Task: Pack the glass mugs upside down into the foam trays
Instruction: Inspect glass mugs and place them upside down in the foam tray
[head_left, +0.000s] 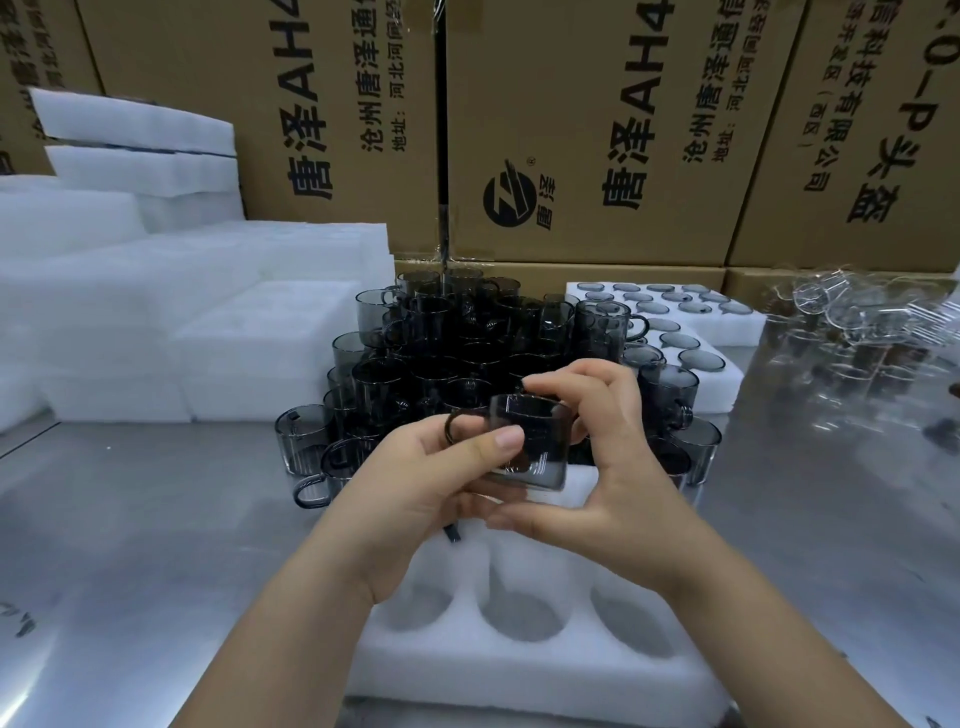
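Above the near foam tray, head view: dark glass mug sat roughly upright, mouth up, handle pointing left | left hand gripped its handle side, thumb on the wall; right hand pinched rim and base | heap of mugs just behind, second tray holding upturned mugs at the back right.

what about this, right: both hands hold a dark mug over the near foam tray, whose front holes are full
No: the head view shows the front holes empty. Left hand and right hand do hold the dark mug over the near foam tray.
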